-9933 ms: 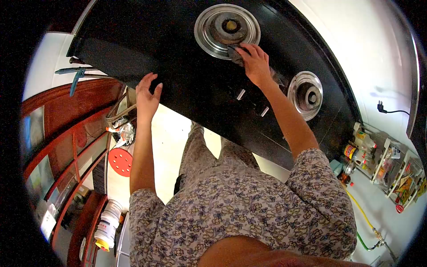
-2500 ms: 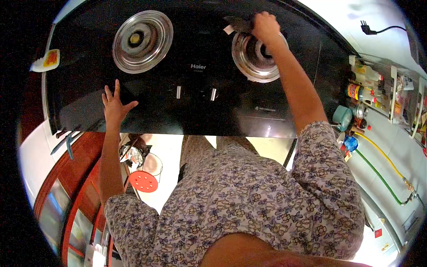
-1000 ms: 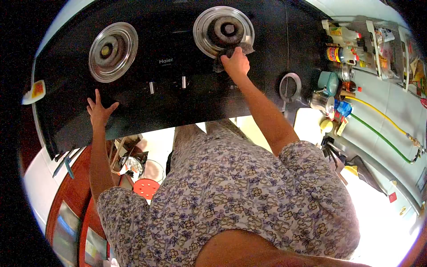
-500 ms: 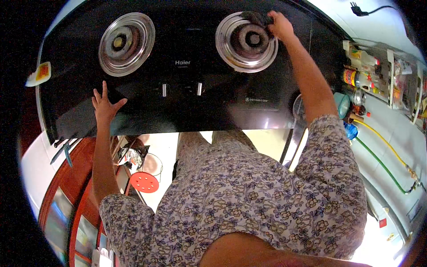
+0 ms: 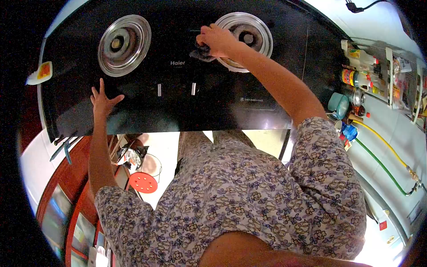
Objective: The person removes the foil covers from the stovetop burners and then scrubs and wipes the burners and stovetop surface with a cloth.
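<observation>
My right hand [image 5: 218, 41] is closed on a dark cloth [image 5: 203, 54], which lies on the black stove top [image 5: 133, 104] at the left edge of the right burner [image 5: 262, 40]. My forearm crosses the lower part of that burner. Below the left burner [image 5: 141, 44], my left hand [image 5: 104, 103] rests on the black surface with its fingers spread and nothing in it. Two silver knobs [image 5: 193, 89] stand between the burners, nearer the front edge.
On the right are a rack of bottles [image 5: 364, 78], a teal container [image 5: 339, 104] and yellow and green hoses [image 5: 381, 144]. A red round stool [image 5: 143, 182] is on the floor. A white dish [image 5: 42, 73] sits at the stove's left edge. A black plug [image 5: 353, 6] hangs upper right.
My right hand has moved with the cloth from the right burner's upper right rim to its left side. Earlier, the cloth was at the left burner. My left hand stays spread on the surface.
</observation>
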Tool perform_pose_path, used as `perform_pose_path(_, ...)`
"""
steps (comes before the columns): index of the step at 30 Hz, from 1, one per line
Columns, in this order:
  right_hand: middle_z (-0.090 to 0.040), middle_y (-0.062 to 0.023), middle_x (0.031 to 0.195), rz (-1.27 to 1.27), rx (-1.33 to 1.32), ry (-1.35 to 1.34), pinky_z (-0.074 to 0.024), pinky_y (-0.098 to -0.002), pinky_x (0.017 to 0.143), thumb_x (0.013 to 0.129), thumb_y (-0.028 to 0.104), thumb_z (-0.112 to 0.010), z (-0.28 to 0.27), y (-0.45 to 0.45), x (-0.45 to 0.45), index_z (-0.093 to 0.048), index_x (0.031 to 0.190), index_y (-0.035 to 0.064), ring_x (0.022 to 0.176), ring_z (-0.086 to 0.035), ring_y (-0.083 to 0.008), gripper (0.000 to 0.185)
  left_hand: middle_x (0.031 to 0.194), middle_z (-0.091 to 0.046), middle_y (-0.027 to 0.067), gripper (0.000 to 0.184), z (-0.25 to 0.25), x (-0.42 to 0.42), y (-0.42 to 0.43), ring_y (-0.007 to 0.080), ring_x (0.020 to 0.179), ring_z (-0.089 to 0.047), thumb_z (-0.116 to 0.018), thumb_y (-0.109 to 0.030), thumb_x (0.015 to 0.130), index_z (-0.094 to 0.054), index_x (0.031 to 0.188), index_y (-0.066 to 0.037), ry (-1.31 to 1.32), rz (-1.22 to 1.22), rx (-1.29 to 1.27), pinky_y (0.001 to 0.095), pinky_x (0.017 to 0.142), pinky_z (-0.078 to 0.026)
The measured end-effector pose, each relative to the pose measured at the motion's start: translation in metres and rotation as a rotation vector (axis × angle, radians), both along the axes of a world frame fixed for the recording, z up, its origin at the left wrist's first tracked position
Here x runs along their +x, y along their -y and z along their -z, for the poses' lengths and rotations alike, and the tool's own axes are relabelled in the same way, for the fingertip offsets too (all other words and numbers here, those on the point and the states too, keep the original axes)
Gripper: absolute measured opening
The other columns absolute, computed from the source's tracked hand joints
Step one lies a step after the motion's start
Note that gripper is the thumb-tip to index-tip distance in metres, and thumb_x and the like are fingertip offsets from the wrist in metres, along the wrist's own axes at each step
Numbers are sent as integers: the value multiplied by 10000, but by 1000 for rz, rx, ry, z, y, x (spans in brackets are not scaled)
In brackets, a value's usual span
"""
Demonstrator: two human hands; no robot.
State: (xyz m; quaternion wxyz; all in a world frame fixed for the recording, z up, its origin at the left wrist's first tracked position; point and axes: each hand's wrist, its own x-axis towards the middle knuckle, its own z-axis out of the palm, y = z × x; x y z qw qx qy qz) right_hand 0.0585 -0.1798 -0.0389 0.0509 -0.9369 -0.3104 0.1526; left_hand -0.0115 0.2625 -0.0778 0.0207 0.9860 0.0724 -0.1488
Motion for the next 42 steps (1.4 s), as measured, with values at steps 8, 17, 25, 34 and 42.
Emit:
perform_pose_path(8,-522,-120,965,159,91,153,-464,-437,742,642,63,-613,17,43,57,-593,946,133,905,-512,-338,313,1413,-122,296,1156,-1,-5,-1,505,1283,-141,-722,-658,490,-131,1414,-292,41,19,-74,515,1030,-230)
perform_pose_path(17,-543,-134,984,372,166,366,-462,-444,767,641,121,-663,61,181,62,-579,1023,132,933,-538,-349,392,1413,-122,295,1149,7,-4,-5,547,1253,-158,-677,-717,490,-134,1411,-296,25,9,-9,560,986,-279)
perform_pose_path(25,-499,-158,1083,950,-254,148,-503,-452,717,752,274,-607,10,106,-96,-504,1054,84,911,-581,-334,372,1417,-129,279,1123,4,-6,-2,535,1250,-183,-637,-743,526,-107,1414,-304,25,17,32,611,920,-321)
perform_pose_path(34,-581,-182,993,760,-232,-27,-527,-411,711,801,263,-531,0,-7,-90,-598,997,8,864,-625,-337,329,1414,-135,277,1107,-3,-10,4,516,1261,-177,-618,-750,547,-113,1416,-287,16,11,34,628,881,-344)
perform_pose_path(42,-630,-195,909,675,81,-63,-496,-437,752,762,296,-540,1,14,-38,-639,907,33,827,-614,-366,316,1426,-116,264,1100,1,-5,7,504,1270,-171,-626,-740,544,-130,1414,-285,24,-1,26,618,904,-329)
